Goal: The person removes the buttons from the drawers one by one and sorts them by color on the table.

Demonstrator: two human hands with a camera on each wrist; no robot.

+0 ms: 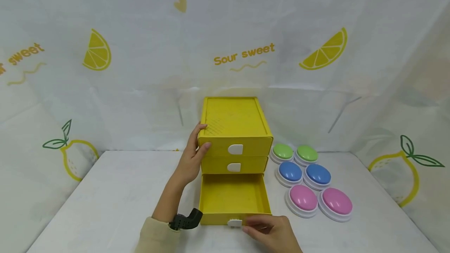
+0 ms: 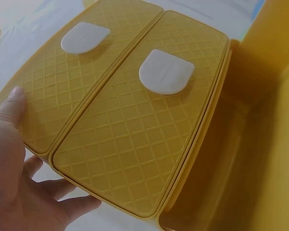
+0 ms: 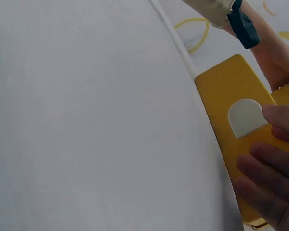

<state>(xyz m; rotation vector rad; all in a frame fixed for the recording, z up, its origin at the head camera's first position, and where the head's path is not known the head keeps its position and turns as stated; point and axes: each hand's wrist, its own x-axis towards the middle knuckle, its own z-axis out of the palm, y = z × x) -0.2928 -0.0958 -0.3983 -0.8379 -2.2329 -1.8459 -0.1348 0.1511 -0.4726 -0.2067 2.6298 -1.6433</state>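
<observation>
A yellow drawer cabinet (image 1: 235, 116) with white tab handles stands against the back cloth. Its bottom drawer (image 1: 233, 198) is pulled out, and nothing shows inside. The upper two drawers are closed, their diamond-patterned fronts (image 2: 120, 130) filling the left wrist view. My left hand (image 1: 190, 163) holds the cabinet's left side, thumb on the front and fingers around the side. At the bottom drawer's front, my right hand (image 1: 272, 231) is just right of the white handle (image 3: 246, 118). Its thumb tip is by the handle's edge, with loosely bent fingers against the front panel.
Several dome push buttons with white bases stand right of the cabinet: green (image 1: 283, 151) at the back, blue (image 1: 290, 171) in the middle, pink (image 1: 303, 198) in front. A white cloth covers the table (image 1: 116, 206). Behind it hangs a lemon-print backdrop (image 1: 147, 88).
</observation>
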